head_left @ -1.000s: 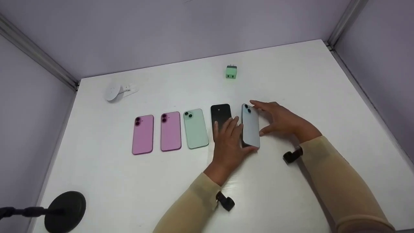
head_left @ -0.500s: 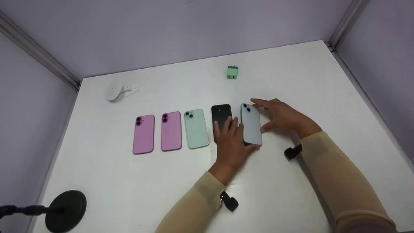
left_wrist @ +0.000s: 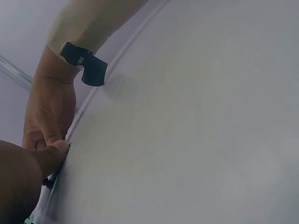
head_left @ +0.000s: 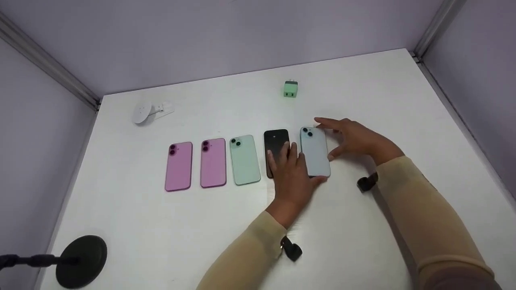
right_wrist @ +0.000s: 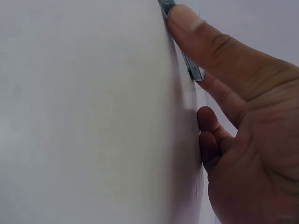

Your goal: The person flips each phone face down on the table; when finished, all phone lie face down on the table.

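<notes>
A light blue smartphone (head_left: 316,153) lies back side up at the right end of a row of phones. My left hand (head_left: 293,183) holds its lower left part, thumb along the bottom edge and index finger at the left edge. The other left fingers spread over a black phone (head_left: 275,139), partly hiding it. My right hand (head_left: 356,139) grips the light blue phone from the right, index finger at the top edge and thumb on the right side. In the right wrist view the thumb (right_wrist: 187,18) covers most of the phone's edge.
A mint green phone (head_left: 245,160) and two pink phones, one in the middle (head_left: 213,163) and one at the left end (head_left: 178,167), continue the row. Behind stand a green charger plug (head_left: 290,89) and a white disc-shaped item (head_left: 142,112). A black round base (head_left: 82,262) sits front left.
The light blue phone has gone from tilted to nearly flat, shifting slightly right and away from me. Both hands have moved along with it; the other phones stay in place.
</notes>
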Tool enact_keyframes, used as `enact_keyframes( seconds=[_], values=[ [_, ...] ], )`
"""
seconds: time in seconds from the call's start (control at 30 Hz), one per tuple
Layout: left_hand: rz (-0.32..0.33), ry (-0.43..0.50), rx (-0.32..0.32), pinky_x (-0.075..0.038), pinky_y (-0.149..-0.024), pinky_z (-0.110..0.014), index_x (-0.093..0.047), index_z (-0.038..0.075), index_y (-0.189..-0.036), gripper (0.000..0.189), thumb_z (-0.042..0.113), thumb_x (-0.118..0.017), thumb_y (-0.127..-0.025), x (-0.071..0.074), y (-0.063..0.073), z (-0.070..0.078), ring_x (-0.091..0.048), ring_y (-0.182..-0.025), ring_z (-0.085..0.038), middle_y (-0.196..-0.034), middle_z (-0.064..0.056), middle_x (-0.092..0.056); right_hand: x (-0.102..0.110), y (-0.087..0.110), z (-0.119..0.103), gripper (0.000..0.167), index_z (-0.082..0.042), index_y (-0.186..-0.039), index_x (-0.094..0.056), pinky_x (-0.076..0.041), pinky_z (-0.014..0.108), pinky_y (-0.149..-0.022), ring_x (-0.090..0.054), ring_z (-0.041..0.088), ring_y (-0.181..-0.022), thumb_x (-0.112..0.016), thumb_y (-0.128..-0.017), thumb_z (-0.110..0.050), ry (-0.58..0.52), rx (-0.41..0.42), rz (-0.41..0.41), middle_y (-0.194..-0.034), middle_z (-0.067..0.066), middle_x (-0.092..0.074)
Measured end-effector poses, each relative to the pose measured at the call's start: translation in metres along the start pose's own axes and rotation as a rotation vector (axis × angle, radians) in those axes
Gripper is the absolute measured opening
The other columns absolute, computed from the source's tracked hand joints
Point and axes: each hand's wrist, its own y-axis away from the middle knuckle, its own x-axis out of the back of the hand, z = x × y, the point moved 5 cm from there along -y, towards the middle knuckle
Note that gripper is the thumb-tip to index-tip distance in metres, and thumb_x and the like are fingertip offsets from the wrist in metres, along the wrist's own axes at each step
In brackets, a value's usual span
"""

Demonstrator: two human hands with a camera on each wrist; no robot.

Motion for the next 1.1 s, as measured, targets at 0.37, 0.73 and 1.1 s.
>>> enact_keyframes(
  seconds=[0.37, 0.73, 1.1],
  values=[
    [-0.065, 0.02, 0.037, -0.012, -0.133, -0.071, -0.069, 0.002, -0.143, 0.091, 0.072, -0.08, -0.088, -0.003, -0.004, 0.007, -0.029, -0.166, -0.032, -0.169, -0.016, -0.048, 0.004, 0.002, 0.0, 0.115, -0.043, -0.172, -0.031, -0.03, 0.067, -0.129, -0.041, 0.039, -0.159, -0.098, -0.082, -0.017, 0.017, -0.015, -0.036, -0.17, 0.005, -0.05],
    [-0.118, 0.016, 0.051, -0.012, -0.133, -0.071, -0.071, 0.0, -0.14, 0.088, 0.072, -0.078, -0.09, -0.007, -0.008, 0.013, -0.026, -0.167, -0.034, -0.17, -0.016, -0.048, -0.001, 0.007, 0.006, 0.112, -0.042, -0.174, -0.027, -0.025, 0.068, -0.131, -0.027, 0.041, -0.166, -0.093, -0.087, -0.014, 0.047, -0.032, -0.052, -0.178, 0.005, -0.037],
    [-0.159, 0.028, 0.058, -0.01, -0.135, -0.068, -0.06, 0.003, -0.154, 0.093, 0.073, -0.073, -0.094, -0.014, -0.008, 0.004, -0.021, -0.169, -0.037, -0.174, -0.02, -0.039, -0.016, 0.009, 0.01, 0.095, -0.04, -0.176, -0.018, -0.02, 0.072, -0.131, -0.028, 0.044, -0.164, -0.073, -0.1, -0.027, -0.043, -0.08, -0.035, -0.179, 0.013, -0.032]
  ],
)
